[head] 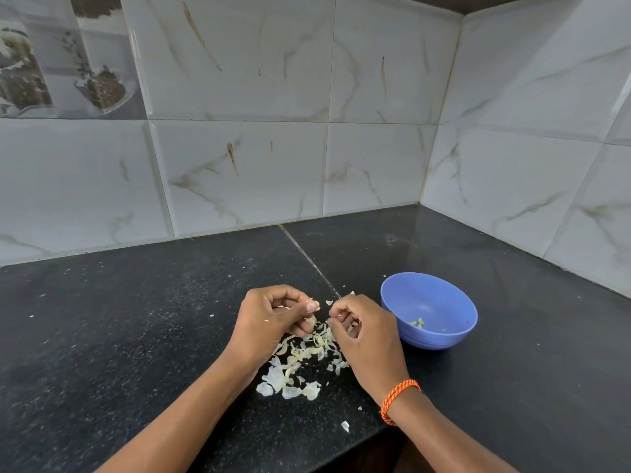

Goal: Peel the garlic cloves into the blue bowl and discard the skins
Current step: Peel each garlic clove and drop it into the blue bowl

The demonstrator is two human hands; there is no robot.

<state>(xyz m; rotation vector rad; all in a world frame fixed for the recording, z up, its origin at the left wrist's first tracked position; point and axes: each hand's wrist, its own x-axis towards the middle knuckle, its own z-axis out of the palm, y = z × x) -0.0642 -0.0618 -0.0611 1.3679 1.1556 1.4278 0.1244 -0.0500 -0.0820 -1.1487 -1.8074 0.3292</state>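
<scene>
Skins (pixel 300 363) heaped below both hands. Left hand (pixel 269 315) pinched garlic clove (pixel 313 305); right hand (pixel 362 329) curled, contents unclear. Blue bowl (pixel 454 332) lay right, nearer right hand.

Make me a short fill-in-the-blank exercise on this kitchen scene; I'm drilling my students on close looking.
1. The bowl on the counter is ____ in colour.
2. The loose garlic skins lie in a pile on the ____.
3. The orange cord is tied round the wrist of the ____ hand.
4. The left hand pinches a garlic ____ at its fingertips.

Missing words: blue; counter; right; clove
</scene>
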